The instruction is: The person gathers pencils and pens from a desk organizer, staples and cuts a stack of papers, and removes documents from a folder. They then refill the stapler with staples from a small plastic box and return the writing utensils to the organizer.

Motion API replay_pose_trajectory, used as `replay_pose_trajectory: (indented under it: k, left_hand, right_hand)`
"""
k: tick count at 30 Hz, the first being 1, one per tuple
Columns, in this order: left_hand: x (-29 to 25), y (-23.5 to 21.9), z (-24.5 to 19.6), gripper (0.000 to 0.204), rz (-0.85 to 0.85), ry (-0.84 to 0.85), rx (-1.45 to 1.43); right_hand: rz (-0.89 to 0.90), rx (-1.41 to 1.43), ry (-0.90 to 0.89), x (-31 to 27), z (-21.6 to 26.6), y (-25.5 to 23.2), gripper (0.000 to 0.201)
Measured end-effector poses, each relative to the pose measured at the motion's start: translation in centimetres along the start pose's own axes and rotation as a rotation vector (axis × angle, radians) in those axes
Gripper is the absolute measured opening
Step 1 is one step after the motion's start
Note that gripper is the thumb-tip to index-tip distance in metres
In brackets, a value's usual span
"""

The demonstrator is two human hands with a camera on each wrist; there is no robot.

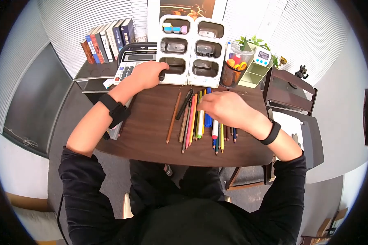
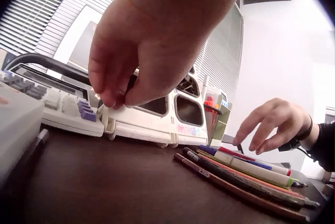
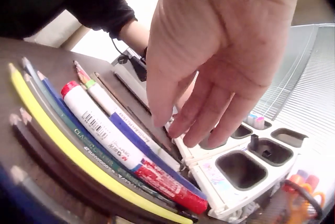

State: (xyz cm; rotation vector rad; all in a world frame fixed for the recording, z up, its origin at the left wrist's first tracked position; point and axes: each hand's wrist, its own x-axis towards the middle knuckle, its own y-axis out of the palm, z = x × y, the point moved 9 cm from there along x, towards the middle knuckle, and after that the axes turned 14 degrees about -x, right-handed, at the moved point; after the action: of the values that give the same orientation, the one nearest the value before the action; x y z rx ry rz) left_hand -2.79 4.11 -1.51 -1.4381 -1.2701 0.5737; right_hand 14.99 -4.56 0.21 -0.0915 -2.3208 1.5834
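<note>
At the lower left compartment of the white organizer [image 1: 187,79], my left hand [image 1: 145,74] pinches a short dark stick-like thing [image 1: 162,75], its kind mostly hidden by the fingers. My right hand [image 1: 227,107] hangs over the row of pencils and markers, fingers bent loosely downward; nothing shows in its grasp in the right wrist view. Below it lie a white marker with a red cap [image 3: 99,122], a blue marker [image 1: 208,119], a yellow pencil [image 3: 63,153] and a white marker with a green end [image 1: 200,124]. Further left lie a black pen [image 1: 185,104] and a brown pencil [image 1: 173,118].
Colored highlighters [image 1: 175,29] sit in the organizer's top left compartment. A calculator [image 1: 129,67] stands left of it. To its right are a mesh cup [image 1: 230,77] with orange scissors and a green holder [image 1: 251,75] with a timer. Books [image 1: 108,41] stand at the back left.
</note>
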Motion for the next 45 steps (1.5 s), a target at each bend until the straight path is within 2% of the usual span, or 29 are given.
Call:
replay_pose_trajectory:
  k: [1,2,3,5,8,11,15,16,18,20,22,25,28,31,34,35,37,41,43,45]
  left_hand:
    - [0.3,0.3,0.5,0.046,0.072,-0.08,-0.01]
    - [0.5,0.5,0.6,0.055,0.088,-0.062,0.004]
    - [0.5,0.5,0.8,0.055,0.086,-0.059,0.002]
    - [0.2,0.9,1.4,0.061,0.126,-0.134,0.049]
    - [-0.2,0.4,1.2,0.064,0.156,-0.199,0.085]
    - [-0.8,-0.2,-0.9,0.059,0.119,-0.167,0.159]
    - [-1.1,-0.3,-3.4,0.045,0.048,-0.058,0.094]
    - [-0.8,-0.3,-3.3,0.038,0.023,-0.07,0.123]
    - [0.0,0.0,-2.2,0.036,0.004,-0.073,0.136]
    - [0.3,0.3,-1.3,0.035,-0.014,-0.075,0.145]
    - [0.3,0.1,-1.4,0.035,-0.105,0.013,-0.013]
    - [0.1,-0.1,-1.9,0.037,-0.079,-0.021,-0.007]
    - [-0.5,-0.5,-2.1,0.04,-0.088,-0.023,-0.022]
    - [-1.8,-1.4,-2.9,0.044,-0.029,-0.089,0.008]
    - [-2.8,-1.8,-3.3,0.029,-0.02,-0.076,0.042]
    - [-3.1,-1.7,-3.5,0.024,0.014,-0.071,0.063]
    - [-3.7,-2.1,-4.1,0.019,0.012,-0.067,0.03]
    - [-3.7,-1.8,-5.2,0.019,0.075,-0.049,-0.005]
    - [-3.6,-1.1,-5.5,0.019,0.087,-0.04,-0.029]
    - [-3.5,0.0,-5.9,0.02,0.13,-0.023,-0.101]
  right_hand:
    - [0.095,-0.025,0.045,-0.6,-0.8,0.2,0.014]
    - [0.084,-0.001,0.054,-1.3,-1.2,-0.2,0.012]
    - [0.086,-0.003,0.055,-2.0,-1.3,-0.5,0.012]
    - [0.153,0.057,0.054,-3.2,-1.0,-0.3,0.015]
    - [0.1,0.06,-0.01,-4.4,0.5,-0.1,0.019]
    - [0.057,0.009,-0.053,-5.0,1.5,-0.1,0.018]
    - [0.026,-0.138,-0.16,-5.0,2.3,-0.2,0.02]
    - [-0.029,-0.178,-0.168,-5.0,2.3,-0.6,0.021]
    - [-0.085,-0.224,-0.176,-4.8,2.1,-1.3,0.022]
    - [-0.242,-0.227,-0.111,-4.0,1.5,-3.1,0.023]
    - [-0.308,-0.186,-0.091,-2.7,0.9,-4.0,0.023]
    - [-0.449,-0.089,-0.088,-0.1,0.0,-5.0,0.022]
    - [-0.522,-0.05,-0.107,2.7,-0.8,-4.1,0.023]
    - [-0.513,-0.068,-0.086,5.2,-1.6,-2.5,0.019]
    - [-0.259,-0.197,0.047,7.6,-3.5,1.9,0.021]
    - [-0.265,-0.194,0.047,7.9,-3.6,2.2,0.021]
    - [-0.292,-0.156,0.096,7.9,-4.2,2.5,0.008]
    - [-0.405,-0.142,0.103,6.0,-4.2,0.8,0.013]
    - [-0.401,-0.158,0.112,3.9,-4.1,-0.1,0.011]
    - [-0.155,-0.112,0.042,2.0,-3.4,0.9,0.014]
